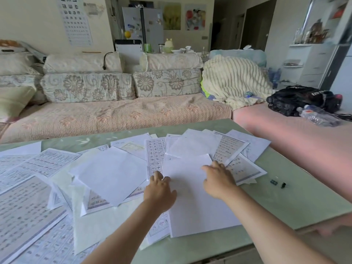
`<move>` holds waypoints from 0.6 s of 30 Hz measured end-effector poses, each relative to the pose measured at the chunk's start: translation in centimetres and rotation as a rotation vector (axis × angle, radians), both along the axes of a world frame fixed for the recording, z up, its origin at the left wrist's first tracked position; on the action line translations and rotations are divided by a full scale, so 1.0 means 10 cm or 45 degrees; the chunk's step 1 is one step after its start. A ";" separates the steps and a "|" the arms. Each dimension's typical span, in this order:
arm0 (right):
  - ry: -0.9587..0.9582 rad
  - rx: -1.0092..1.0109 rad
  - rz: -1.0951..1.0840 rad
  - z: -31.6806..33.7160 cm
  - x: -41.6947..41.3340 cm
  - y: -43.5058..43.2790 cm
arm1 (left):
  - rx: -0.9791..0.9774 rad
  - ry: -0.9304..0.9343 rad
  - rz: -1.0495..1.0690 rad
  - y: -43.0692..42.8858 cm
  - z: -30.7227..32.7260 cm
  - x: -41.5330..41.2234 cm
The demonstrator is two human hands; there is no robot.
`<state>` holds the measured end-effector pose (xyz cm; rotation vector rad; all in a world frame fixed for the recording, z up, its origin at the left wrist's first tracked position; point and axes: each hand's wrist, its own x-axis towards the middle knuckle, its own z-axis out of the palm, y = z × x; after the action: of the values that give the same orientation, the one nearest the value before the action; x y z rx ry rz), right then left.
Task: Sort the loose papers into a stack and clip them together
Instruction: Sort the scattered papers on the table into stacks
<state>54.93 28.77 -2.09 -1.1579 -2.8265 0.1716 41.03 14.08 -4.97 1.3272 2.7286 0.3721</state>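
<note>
Loose papers [108, 172], some blank and some printed with rows of characters, lie scattered and overlapping across the pale green table [285, 199]. A blank white sheet [192, 202] lies in front of me. My left hand [159, 191] rests on its left edge, fingers spread toward a printed sheet [154, 155]. My right hand [219, 180] rests on its upper right part with the fingers straight, touching the paper. Two small dark binder clips [278, 183] sit on the table to the right of the papers.
A floral sofa [114, 111] runs along the far side of the table, with a cream blanket [234, 79], a black bag [299, 100] and a plastic bottle [318, 115] at its right end. The table's near edge runs at lower right.
</note>
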 end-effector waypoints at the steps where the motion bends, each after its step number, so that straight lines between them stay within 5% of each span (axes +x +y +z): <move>1: -0.028 -0.066 0.103 0.00 -0.05 -0.05 | 0.027 -0.014 -0.016 -0.02 -0.01 -0.01; 5: -0.222 -0.128 0.121 0.09 -0.24 -0.22 | 0.188 -0.116 -0.094 -0.19 0.05 -0.12; 8: -0.116 -0.094 0.115 0.20 -0.44 -0.35 | 0.232 -0.062 -0.118 -0.43 0.18 -0.31; 18: 0.048 -0.379 0.556 0.19 -1.37 -1.16 | -0.045 0.027 0.063 -1.20 0.23 -1.10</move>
<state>41.20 17.15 -0.16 -0.5397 -3.0479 0.6516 30.00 2.07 -2.69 1.2649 2.7757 0.3144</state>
